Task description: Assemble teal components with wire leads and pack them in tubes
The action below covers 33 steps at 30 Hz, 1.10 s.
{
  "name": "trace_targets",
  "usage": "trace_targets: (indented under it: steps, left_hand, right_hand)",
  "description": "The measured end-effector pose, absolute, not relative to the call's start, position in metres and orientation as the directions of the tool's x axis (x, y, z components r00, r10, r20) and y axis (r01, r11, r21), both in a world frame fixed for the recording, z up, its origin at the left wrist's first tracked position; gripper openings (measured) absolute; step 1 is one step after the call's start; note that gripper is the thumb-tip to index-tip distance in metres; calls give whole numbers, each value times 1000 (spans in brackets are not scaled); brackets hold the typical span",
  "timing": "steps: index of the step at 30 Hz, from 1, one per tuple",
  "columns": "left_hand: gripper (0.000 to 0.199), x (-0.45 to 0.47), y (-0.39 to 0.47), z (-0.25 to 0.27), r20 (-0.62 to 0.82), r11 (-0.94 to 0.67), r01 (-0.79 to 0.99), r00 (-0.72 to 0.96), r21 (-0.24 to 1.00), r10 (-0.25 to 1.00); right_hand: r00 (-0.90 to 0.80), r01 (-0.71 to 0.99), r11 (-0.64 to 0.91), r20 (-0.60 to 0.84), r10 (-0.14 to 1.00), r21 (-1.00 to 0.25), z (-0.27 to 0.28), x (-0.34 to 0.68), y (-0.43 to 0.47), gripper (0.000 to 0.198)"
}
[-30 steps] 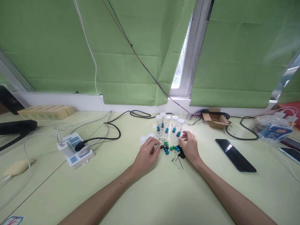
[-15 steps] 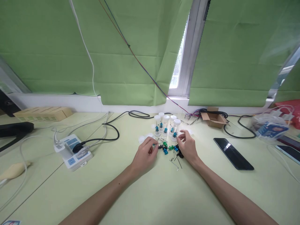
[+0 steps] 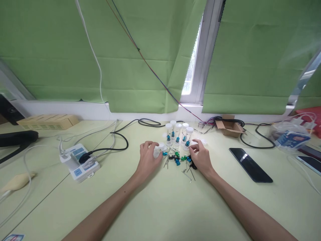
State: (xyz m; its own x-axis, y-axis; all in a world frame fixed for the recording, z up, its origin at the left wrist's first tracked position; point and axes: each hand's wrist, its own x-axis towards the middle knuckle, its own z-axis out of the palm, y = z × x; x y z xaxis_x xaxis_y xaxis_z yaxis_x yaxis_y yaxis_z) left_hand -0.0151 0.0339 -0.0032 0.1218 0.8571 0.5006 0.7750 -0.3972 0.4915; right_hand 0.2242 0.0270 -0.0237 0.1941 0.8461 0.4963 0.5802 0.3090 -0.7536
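My left hand [image 3: 148, 159] curls its fingers round a small clear plastic container [image 3: 157, 152] with a whitish top. Another white cap [image 3: 163, 146] lies beside it. My right hand [image 3: 201, 156] has its thumb and fingertips drawn together near the base of the front capped clear tube [image 3: 188, 139]; anything between them is too small to make out. Several such tubes stand upright together, holding blue parts and thin metal pieces. Between my hands lies a pile of green parts [image 3: 177, 154], blue parts [image 3: 178, 162], black pieces [image 3: 193, 164] and bent metal rods [image 3: 187, 176].
A black phone [image 3: 250, 165] lies to the right. Behind it stand an open cardboard box [image 3: 230, 130] and a clear bag with a blue box [image 3: 292, 139]. A white power strip [image 3: 81, 164] with plugs sits left, and black cables [image 3: 150, 124] run along the back.
My left hand has moved left, away from the pile of parts, and its fingers have opened out round the clear container. My right hand stays almost in place.
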Motion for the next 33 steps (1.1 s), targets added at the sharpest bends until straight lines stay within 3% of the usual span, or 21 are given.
trace_targets:
  steps: [10,24,29,33]
  left_hand:
    - [41,-24,46,-9,375,-302,763,84,571,923]
    - [39,-27,50,-8,372,-320,769,116,553,921]
    - [29,-38,70,3,342,-309,840,160,446,926]
    - [30,-34,97,12,296,-268,869,149,416,943]
  right_hand:
    - [282,594,314,557,781,-741,-22,226,27,19]
    - [183,599,449,659,730,-663,-22,214,19,9]
    - [68,626,542,732,678,-561,-25,195,7,11]
    - [-111,643,667,816,567,-376,-29,175,-5,15]
